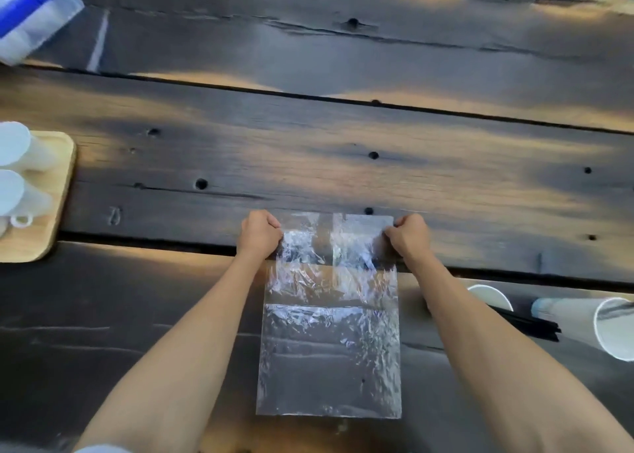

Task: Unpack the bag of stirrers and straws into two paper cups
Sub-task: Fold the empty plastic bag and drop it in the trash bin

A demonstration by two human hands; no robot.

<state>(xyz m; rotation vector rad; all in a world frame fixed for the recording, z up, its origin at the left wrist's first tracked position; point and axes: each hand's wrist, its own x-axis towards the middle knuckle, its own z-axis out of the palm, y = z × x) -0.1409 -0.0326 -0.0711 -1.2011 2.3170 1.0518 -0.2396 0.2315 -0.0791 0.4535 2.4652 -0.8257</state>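
A clear, crinkled plastic bag (329,349) lies flat on the dark wooden table, and I see nothing inside it. My left hand (259,234) pinches its far left corner and my right hand (410,234) pinches its far right corner. To the right, a white paper cup (610,329) lies on its side with its mouth toward me. A second paper cup (490,296) shows only its rim behind my right forearm. Black straws or stirrers (528,325) lie on the table between the two cups.
A light wooden tray (51,212) at the left edge holds several white cups or lids. A transparent package with a blue stripe (31,10) sits at the far left corner. Gaps run between the table planks (343,102).
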